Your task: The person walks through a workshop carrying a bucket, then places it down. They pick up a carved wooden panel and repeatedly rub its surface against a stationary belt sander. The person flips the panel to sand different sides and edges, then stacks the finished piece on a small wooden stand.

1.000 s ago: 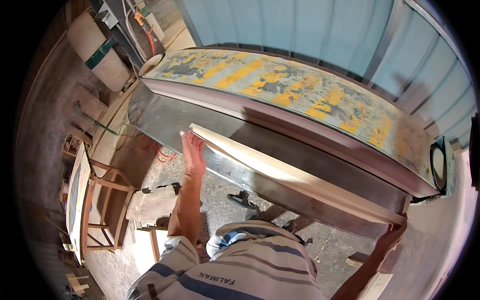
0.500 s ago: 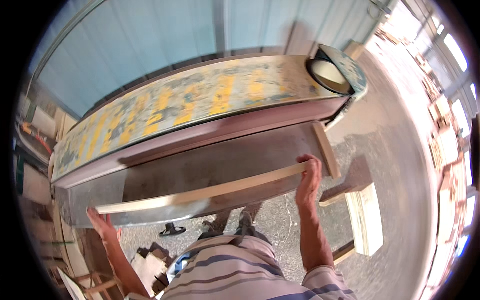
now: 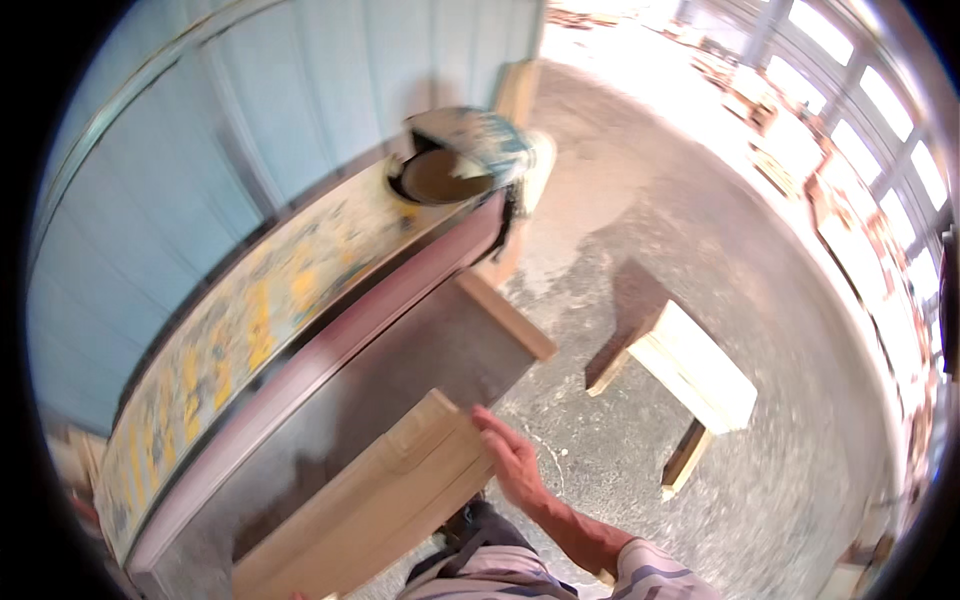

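Observation:
A pale wooden board (image 3: 370, 500) slants across the lower part of the view with its broad face showing. My right hand (image 3: 512, 462) is at its upper right end, fingers against the corner and the thumb not plainly visible. Only a speck of my left hand (image 3: 297, 596) shows at the bottom edge, by the board's near side; its fingers are hidden. Beyond the board runs a long belt sander with a pink belt (image 3: 330, 350) and a metal table (image 3: 415, 360). A wooden stop strip (image 3: 507, 316) crosses the table's far end.
The sander's worn, yellow-striped top (image 3: 260, 310) ends in a round roller opening (image 3: 440, 180). Pale boards are stacked (image 3: 690, 365) on low wooden supports to the right. Blue wall panels (image 3: 330, 90) rise behind the machine. Wood piles line the bright far right side.
My view has swung to the right. The board, earlier seen edge-on and held at both ends over the table, now shows its broad face. My left hand has almost left the view.

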{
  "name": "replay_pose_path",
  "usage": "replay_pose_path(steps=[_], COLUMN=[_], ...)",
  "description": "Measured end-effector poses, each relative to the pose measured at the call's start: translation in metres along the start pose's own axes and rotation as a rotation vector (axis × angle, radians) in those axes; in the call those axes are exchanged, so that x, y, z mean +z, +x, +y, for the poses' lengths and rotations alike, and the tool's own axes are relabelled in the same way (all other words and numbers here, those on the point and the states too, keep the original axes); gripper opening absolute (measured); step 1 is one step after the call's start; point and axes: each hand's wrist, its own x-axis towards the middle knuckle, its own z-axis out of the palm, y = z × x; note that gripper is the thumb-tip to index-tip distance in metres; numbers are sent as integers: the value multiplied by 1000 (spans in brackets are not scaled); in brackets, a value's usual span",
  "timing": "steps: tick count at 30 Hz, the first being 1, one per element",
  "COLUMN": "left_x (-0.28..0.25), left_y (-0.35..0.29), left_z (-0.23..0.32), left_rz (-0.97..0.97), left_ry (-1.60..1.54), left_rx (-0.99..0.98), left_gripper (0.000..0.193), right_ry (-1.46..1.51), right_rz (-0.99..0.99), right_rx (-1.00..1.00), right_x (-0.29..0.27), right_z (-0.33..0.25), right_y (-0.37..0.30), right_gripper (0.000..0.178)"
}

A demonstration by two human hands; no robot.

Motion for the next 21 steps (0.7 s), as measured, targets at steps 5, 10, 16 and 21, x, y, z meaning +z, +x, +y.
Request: replay_pose_path(steps=[5,10,16,21], left_x=[-2,-3,-24,-5], left_y=[-7,-28,-19,2], left_z=[-26,-36,66,71], left_rz=[-154,-148,-192,-436], left_ry=[35,-283,-1131,-1200], left_rx=[35,22,-367,-272], left_gripper=[39,40,59,71], right_ry=[-97,-186,-264,-129], right_rz=[10,-39,144,221], right_rx=[72,19,88,103], right_x=[-19,-45,-79,-129], right_z=[13,6,0,10], right_y=[-16,-51,-100,-123], right_gripper=[41,39,44,61])
